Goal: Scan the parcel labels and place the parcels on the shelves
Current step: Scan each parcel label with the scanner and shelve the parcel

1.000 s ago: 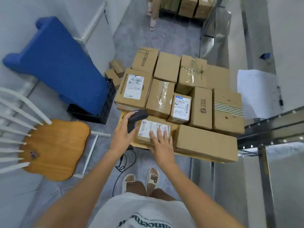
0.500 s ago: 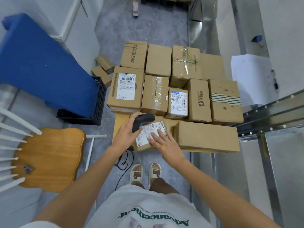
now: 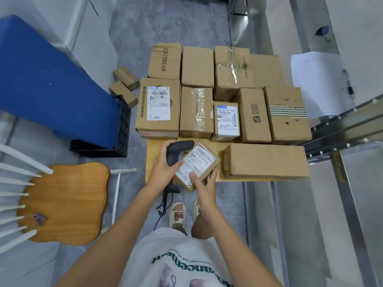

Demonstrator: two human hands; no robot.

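Note:
My right hand [image 3: 204, 184] grips a small cardboard parcel [image 3: 196, 165] by its near end, thumb on the white label, tilted and lifted off the low wooden table [image 3: 154, 154]. My left hand [image 3: 164, 169] holds a black barcode scanner [image 3: 178, 150] by its handle, its head right beside the parcel's label. Several more cardboard parcels [image 3: 199, 112] lie packed together on the table beyond, some showing white labels. A long plain box [image 3: 267, 161] lies just right of the held parcel.
A wooden chair [image 3: 64, 203] with white spindles stands to my left. A blue cover over a black crate [image 3: 122, 129] sits left of the table. Metal shelf frames [image 3: 335, 129] run along the right. Two small boxes [image 3: 125, 84] lie on the floor.
My right hand went from resting flat on the labelled parcel to gripping it and lifting it toward me, tilted. The scanner in my left hand stayed beside the label. The camera view dipped downward.

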